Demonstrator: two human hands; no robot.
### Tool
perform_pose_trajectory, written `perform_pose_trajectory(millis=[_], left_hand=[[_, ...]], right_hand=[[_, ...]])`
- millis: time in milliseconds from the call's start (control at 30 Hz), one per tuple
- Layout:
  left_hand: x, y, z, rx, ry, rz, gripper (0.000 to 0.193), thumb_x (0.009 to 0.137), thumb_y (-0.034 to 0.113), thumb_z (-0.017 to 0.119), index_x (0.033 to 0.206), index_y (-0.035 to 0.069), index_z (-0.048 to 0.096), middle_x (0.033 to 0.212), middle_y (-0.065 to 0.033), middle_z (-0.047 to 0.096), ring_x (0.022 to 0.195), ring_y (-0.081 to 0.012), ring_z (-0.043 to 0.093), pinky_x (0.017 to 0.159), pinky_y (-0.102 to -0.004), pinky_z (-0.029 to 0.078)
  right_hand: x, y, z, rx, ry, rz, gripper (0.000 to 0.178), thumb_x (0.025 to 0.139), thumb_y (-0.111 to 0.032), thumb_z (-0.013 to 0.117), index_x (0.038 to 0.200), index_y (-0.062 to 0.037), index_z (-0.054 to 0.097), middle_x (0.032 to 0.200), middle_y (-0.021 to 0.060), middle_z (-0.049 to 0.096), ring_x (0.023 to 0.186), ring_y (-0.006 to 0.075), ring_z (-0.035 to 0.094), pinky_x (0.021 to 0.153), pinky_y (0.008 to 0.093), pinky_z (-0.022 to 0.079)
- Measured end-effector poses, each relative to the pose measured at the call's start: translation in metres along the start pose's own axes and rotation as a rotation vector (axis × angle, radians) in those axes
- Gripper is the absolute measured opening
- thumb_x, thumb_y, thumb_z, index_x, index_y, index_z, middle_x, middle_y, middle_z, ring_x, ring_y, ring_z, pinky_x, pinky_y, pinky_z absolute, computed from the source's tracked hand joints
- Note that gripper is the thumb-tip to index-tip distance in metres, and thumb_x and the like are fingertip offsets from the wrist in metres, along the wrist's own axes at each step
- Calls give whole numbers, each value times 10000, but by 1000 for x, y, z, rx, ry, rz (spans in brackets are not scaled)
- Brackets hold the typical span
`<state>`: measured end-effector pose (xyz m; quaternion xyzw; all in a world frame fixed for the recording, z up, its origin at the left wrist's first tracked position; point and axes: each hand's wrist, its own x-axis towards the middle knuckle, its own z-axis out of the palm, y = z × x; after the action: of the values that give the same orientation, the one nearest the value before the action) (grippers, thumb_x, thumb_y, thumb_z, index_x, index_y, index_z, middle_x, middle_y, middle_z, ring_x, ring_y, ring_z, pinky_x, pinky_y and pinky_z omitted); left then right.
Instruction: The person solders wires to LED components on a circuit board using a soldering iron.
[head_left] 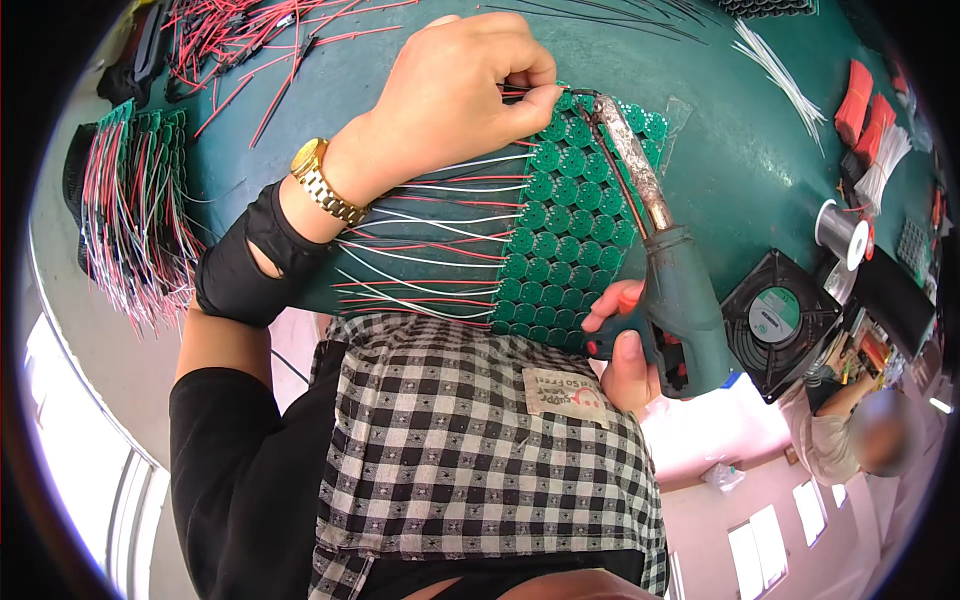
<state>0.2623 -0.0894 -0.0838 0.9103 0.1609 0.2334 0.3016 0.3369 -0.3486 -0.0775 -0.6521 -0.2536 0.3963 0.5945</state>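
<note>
A panel of round green circuit boards (566,240) lies on the green table in front of me, with red and white wires (440,235) running off its left side. My left hand (475,85), above the panel's far left corner, pinches a thin wire (515,92) whose end is partly hidden by the fingers. In my right hand (622,345), wrapped round its grip, is a soldering gun (685,290). Its long stained barrel (632,150) points away from me, and the bent tip lies by the panel's far edge, close to my left fingertips.
A wired stack of green boards (135,205) stands at the left. Loose red wires (240,40) are strewn at the far left. On the right are a solder spool (842,235), a black fan (780,322), white wires (780,70) and red bundles (855,105). Another person (835,430) is at lower right.
</note>
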Motion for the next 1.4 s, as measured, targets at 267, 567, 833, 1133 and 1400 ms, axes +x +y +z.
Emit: perform_pose_trajectory(millis=[267,567,833,1133,1400], left_hand=[[2,-3,-8,22,-17,16,91,673,100,684,651,100,596,622,-22,518,548,-205,523,526,-307,369],[-4,-13,5,-15,18,25,94,705,41,700,711,44,606,641,-8,516,540,-100,481,490,-222,407],[-3,-18,8,-30,12,8,91,714,46,696,727,38,606,653,-18,513,556,-109,484,501,-229,415],[-9,-27,-15,84,-37,105,117,739,50,671,832,27,604,778,-62,558,679,-190,553,605,-296,463],[-85,-52,-95,609,157,-435,227,764,131,605,967,33,579,906,-123,593,827,-301,594,696,-393,484]], right_hand=[[0,-4,-5,-44,-46,67,393,825,-270,601,1051,30,485,844,173,564,634,205,571,561,295,477],[2,-2,8,136,122,-149,512,845,-283,591,1214,21,408,869,175,558,644,217,566,577,309,487],[11,11,8,335,142,-205,461,874,-257,516,1206,39,395,889,222,560,587,214,567,546,311,486],[16,18,11,316,228,-308,446,859,-248,489,1168,66,417,854,215,565,568,208,555,541,294,469],[23,18,5,352,267,-303,456,839,-259,513,1151,62,420,843,225,562,557,213,552,539,280,462]])
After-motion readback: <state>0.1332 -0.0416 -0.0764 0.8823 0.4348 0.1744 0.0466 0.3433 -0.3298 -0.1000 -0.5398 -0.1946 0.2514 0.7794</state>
